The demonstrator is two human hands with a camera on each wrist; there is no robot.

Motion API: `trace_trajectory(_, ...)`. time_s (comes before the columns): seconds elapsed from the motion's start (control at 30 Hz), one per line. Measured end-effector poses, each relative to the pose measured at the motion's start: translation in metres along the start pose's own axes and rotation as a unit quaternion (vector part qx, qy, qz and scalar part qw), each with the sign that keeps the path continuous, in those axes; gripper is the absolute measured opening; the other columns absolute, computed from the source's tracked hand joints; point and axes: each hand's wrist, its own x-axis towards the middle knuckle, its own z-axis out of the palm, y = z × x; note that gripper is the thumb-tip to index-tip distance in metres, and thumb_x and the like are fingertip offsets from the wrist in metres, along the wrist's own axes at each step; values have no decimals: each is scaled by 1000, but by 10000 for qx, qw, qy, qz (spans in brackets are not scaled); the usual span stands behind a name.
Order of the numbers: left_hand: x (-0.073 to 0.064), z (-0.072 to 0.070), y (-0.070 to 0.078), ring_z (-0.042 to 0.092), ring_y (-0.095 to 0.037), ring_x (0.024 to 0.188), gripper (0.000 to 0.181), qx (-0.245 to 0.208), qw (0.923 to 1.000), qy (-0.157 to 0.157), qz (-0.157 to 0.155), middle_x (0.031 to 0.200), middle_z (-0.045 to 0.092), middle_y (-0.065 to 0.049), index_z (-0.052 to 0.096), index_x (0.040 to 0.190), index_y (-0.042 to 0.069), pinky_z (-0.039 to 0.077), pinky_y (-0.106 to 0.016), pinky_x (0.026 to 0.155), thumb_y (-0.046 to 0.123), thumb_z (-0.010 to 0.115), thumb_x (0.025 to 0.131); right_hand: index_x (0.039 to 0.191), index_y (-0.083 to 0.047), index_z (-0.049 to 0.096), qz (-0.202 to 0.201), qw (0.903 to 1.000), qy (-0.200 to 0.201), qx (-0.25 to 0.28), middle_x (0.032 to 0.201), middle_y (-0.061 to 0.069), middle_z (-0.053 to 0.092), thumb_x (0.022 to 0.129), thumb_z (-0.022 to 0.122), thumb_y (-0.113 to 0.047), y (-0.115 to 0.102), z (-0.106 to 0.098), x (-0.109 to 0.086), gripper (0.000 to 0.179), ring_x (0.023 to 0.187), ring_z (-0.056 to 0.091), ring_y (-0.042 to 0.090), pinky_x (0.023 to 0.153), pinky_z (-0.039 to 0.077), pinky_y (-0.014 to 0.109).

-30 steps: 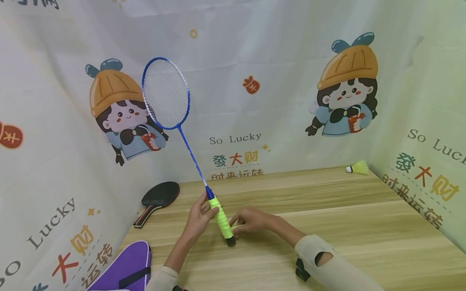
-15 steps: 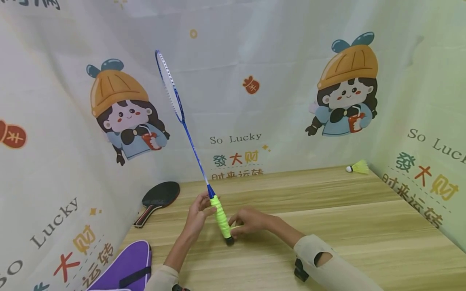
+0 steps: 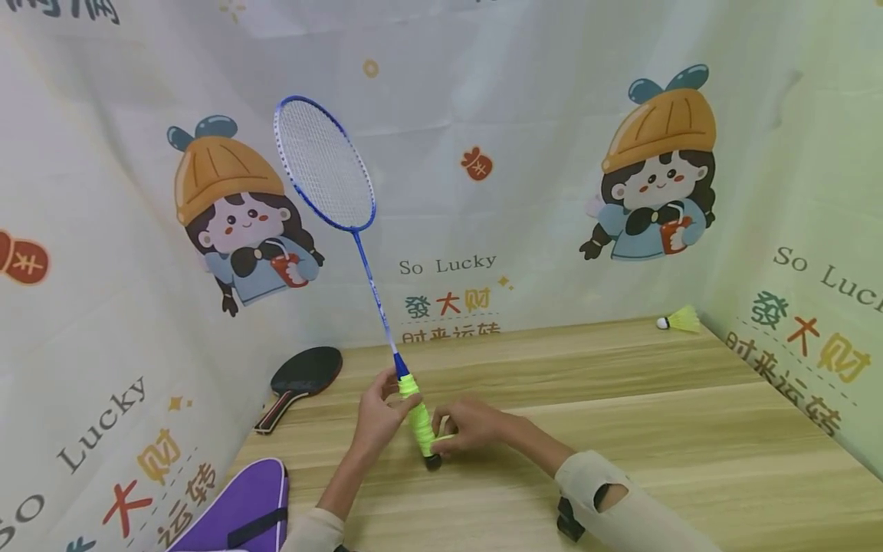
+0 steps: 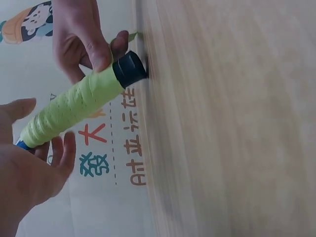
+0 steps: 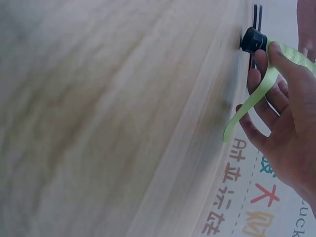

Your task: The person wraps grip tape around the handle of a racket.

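Note:
A blue and white badminton racket (image 3: 324, 165) stands tilted, head up and to the left. My left hand (image 3: 378, 418) holds it at the top of its handle, thumb on one side and fingers on the other. Yellow-green grip tape (image 4: 74, 106) is wound in ridges along the handle down to the black butt cap (image 4: 129, 69), which is close over the table. At this lower end my right hand (image 3: 476, 425) pinches the tape against the handle. The tape's loose tail (image 5: 252, 101) hangs across the right fingers in the right wrist view.
On the wooden table (image 3: 621, 429), a black table tennis bat (image 3: 306, 372) lies at the left, behind a purple case (image 3: 241, 498) with a black strap. A yellow shuttlecock (image 3: 679, 319) lies at the far right corner. Printed cloth (image 3: 538, 153) surrounds the table's back and sides.
The racket has turned about its length: its head went from broad face to edge-on and back to broad face. My right hand has stayed at the handle's lower end with the tape.

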Motion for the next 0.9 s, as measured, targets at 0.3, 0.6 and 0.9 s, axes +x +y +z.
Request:
trace_trajectory(0.3, -1, 7, 0, 67, -30, 110, 54, 253, 9993, 213, 187, 122, 73, -15, 64, 138, 5, 58, -22, 79, 7, 84, 87, 104, -8, 69, 153, 9982, -32, 574, 77, -7, 77, 97, 76, -18, -1, 2, -5, 15, 66, 68, -3, 59, 51, 16)
trace_trajectory(0.6, 2, 1, -1, 68, -34, 111, 58, 325, 9993, 118, 113, 126, 70, -23, 60, 142, 2, 57, -19, 78, -1, 81, 88, 119, 0, 70, 189, 9882, -384, 1469, 88, 6, 80, 100, 68, -4, 3, -4, -15, 19, 75, 75, 9, 68, 60, 24)
trace_trajectory(0.9, -1, -4, 3, 67, -34, 112, 60, 96, 9999, -51, -47, 133, 67, -18, 58, 145, 3, 56, -20, 81, -3, 78, 88, 114, -1, 71, 505, 9873, -347, 1467, 86, 8, 79, 98, 72, -6, -1, -3, -11, 17, 73, 75, 12, 66, 59, 24)
